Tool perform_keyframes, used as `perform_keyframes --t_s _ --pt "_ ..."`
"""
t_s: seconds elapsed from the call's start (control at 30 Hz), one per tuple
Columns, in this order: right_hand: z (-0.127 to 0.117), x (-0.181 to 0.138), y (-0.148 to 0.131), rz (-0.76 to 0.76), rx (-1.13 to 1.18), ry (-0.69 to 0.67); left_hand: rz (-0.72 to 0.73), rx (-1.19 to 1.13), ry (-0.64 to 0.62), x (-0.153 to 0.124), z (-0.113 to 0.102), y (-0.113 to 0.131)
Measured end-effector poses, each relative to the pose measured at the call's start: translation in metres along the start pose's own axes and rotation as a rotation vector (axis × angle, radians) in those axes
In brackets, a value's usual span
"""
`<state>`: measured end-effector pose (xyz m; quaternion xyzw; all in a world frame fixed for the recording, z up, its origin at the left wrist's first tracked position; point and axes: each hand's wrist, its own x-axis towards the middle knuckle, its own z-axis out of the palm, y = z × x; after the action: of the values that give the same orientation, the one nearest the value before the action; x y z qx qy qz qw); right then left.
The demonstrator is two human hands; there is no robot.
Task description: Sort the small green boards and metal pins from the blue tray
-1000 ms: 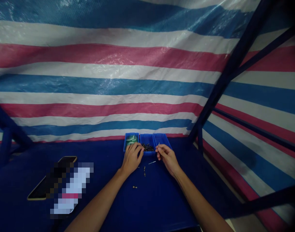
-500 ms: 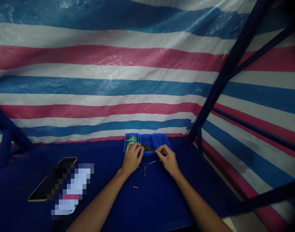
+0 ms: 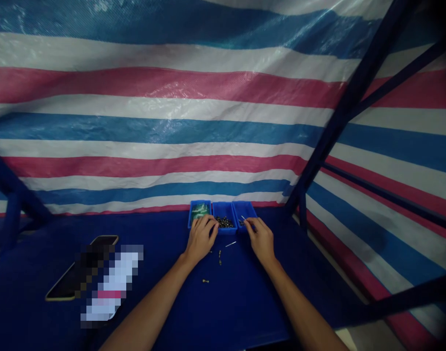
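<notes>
Across the back hangs a glossy red, white and blue striped plastic sheet (image 3: 171, 130), beyond a dark blue table (image 3: 244, 302) with three blue plastic bins (image 3: 223, 208) in a row. The left hand (image 3: 201, 237) bends its fingers at the left two; any grip is hidden. The right hand (image 3: 260, 239) pinches thumb and forefinger on a thin silvery pin (image 3: 243, 218) at the right bin. Small dark metal parts (image 3: 224, 223) fill the middle one; a silvery rod (image 3: 230, 243) and little brassy pieces (image 3: 205, 281) lie nearer.

thin pin (image 3: 243, 218) in right hand (image 3: 262, 239)
</notes>
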<state>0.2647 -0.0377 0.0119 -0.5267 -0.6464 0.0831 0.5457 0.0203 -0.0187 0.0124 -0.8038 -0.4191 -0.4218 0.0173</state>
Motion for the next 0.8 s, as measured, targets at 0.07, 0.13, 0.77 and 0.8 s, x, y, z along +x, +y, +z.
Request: perform_keyframes --t_s 0.07,0.13,0.77,0.8 --pt "0.0 -0.001 0.005 -0.003 -0.095 0.005 -0.002 0.0 -0.002 0.0 0.0 0.0" --pt "0.001 -0.001 0.01 -0.014 -0.169 0.003 -0.002 -0.001 -0.003 0.0 0.001 0.0" --pt "0.0 -0.01 -0.014 -0.257 -0.148 -0.727 0.005 -0.006 0.009 -0.001 0.003 -0.001" --pt "0.0 -0.01 -0.013 -0.245 -0.142 -0.745 0.005 -0.007 0.009 -0.001 0.003 -0.001"
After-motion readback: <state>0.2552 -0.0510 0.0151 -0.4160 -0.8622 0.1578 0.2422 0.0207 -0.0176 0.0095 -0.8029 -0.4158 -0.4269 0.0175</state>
